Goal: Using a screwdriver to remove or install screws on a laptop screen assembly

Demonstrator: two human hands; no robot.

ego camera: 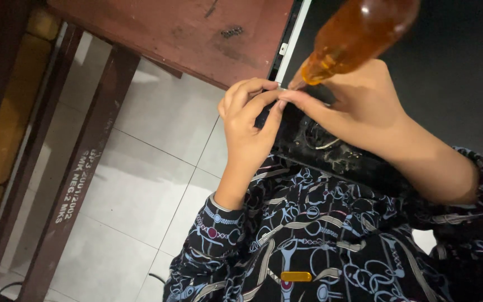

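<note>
right hand (359,106) gripping amber screwdriver handle (359,33), left hand (250,120) fingertips pinched at its tip

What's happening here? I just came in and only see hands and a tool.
A person in a patterned dark shirt works on a dark device lying across the lap. The right hand grips a screwdriver with a translucent amber handle, tip down at the device's edge. The left hand pinches right beside the tip.

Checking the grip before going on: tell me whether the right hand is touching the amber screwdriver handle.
Touching. The head view shows the right hand wrapped around the lower end of the amber screwdriver handle, with no gap between them.
</note>
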